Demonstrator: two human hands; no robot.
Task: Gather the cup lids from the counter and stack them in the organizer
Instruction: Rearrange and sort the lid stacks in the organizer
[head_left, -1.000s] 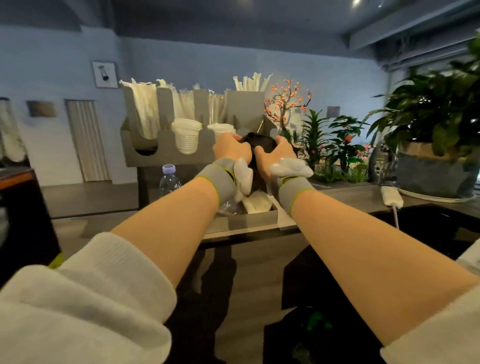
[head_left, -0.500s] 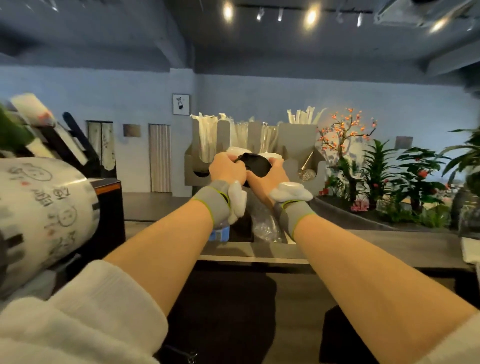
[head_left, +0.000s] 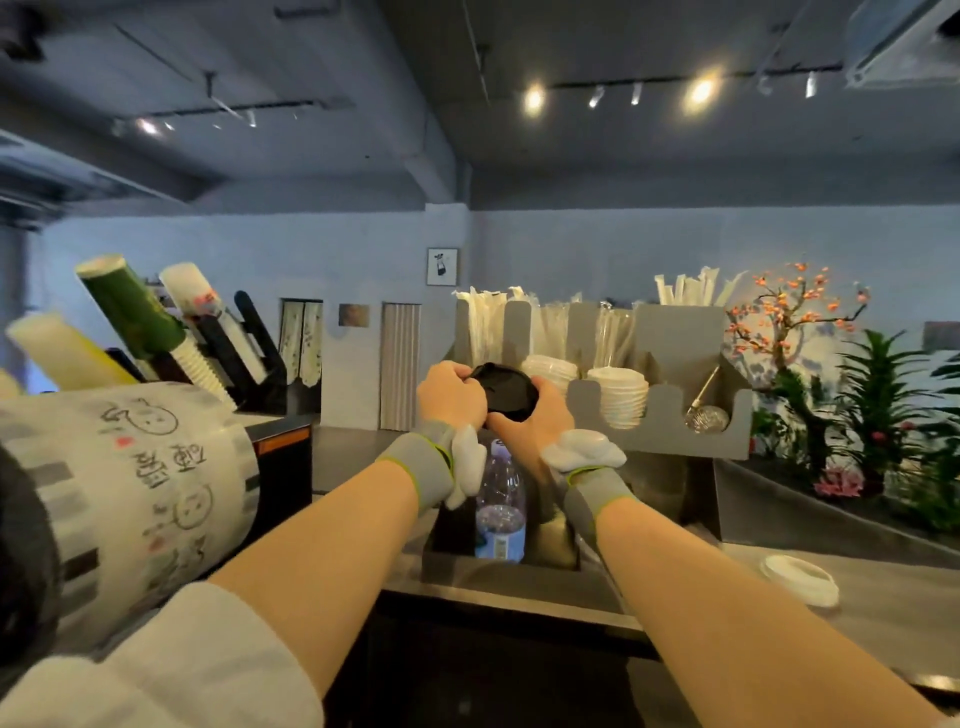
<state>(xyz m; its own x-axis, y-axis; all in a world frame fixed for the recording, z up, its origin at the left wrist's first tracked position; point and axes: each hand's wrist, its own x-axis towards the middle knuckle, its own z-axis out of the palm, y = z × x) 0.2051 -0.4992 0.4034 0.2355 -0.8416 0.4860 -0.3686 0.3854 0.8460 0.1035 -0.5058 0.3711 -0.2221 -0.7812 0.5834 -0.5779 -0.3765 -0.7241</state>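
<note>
At a blue-walled café counter (head_left: 883, 597), a stack of black plastic cup lids (head_left: 503, 396) is gripped between left hand (head_left: 451, 396) and right hand (head_left: 540, 422), raised before the grey organizer (head_left: 675, 431), likely for slotting; one white lid (head_left: 800, 579) is left behind.

Dim room, bright ceiling spotlights (head_left: 700, 91), wide-angle bending at edges, soft blur
</note>
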